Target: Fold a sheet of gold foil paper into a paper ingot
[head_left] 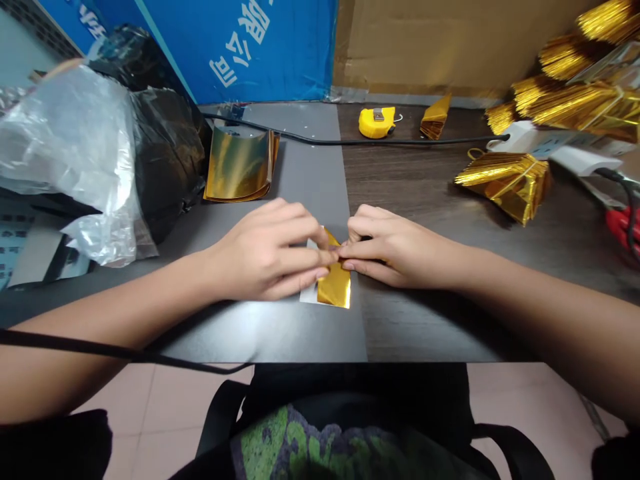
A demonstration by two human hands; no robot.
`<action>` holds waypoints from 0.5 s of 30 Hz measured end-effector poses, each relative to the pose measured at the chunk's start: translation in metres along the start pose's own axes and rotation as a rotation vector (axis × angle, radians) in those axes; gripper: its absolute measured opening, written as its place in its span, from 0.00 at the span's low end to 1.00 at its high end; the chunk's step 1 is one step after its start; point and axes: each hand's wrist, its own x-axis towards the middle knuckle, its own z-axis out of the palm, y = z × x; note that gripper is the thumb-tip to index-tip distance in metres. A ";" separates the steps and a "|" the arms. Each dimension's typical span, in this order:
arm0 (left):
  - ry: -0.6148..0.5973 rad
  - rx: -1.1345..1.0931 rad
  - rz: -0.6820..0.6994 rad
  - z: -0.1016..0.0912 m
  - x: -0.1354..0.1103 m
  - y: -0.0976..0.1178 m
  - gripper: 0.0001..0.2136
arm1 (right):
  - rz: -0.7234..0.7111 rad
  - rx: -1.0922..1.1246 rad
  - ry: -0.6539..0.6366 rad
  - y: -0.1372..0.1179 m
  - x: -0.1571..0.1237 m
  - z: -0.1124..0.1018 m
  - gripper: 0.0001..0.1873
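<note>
Folded gold foil strip [333, 287], lower centre of frame, on grey mat [305, 153]. Left hand [265, 250] and right hand [400, 247], both curled, fingertips pinching the strip from either side. Curved gold foil sheets [240, 163] upper left.

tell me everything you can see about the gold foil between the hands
The gold foil is a narrow, shiny, metallic strip with a squared lower end, and a white strip shows along its left side. It lies on the grey mat, with its upper part folded or narrowing under the fingers of the left hand and right hand, which hide that part.
</note>
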 end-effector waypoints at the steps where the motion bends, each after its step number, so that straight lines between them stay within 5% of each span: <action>1: -0.057 -0.015 0.040 -0.002 0.000 0.008 0.11 | 0.002 0.004 -0.004 -0.001 0.000 0.000 0.16; 4: -0.215 0.017 0.049 -0.003 -0.003 0.036 0.15 | -0.037 0.043 -0.005 -0.002 -0.001 -0.002 0.17; 7: -0.247 0.116 -0.115 -0.001 -0.012 0.068 0.17 | -0.121 0.071 -0.016 -0.002 -0.003 -0.001 0.17; 11: -0.169 0.105 -0.267 0.001 -0.023 0.103 0.26 | -0.189 0.054 -0.026 -0.010 -0.005 0.002 0.17; 15: -0.050 0.235 -0.262 0.007 -0.030 0.125 0.14 | -0.223 0.078 -0.021 -0.022 -0.004 0.005 0.15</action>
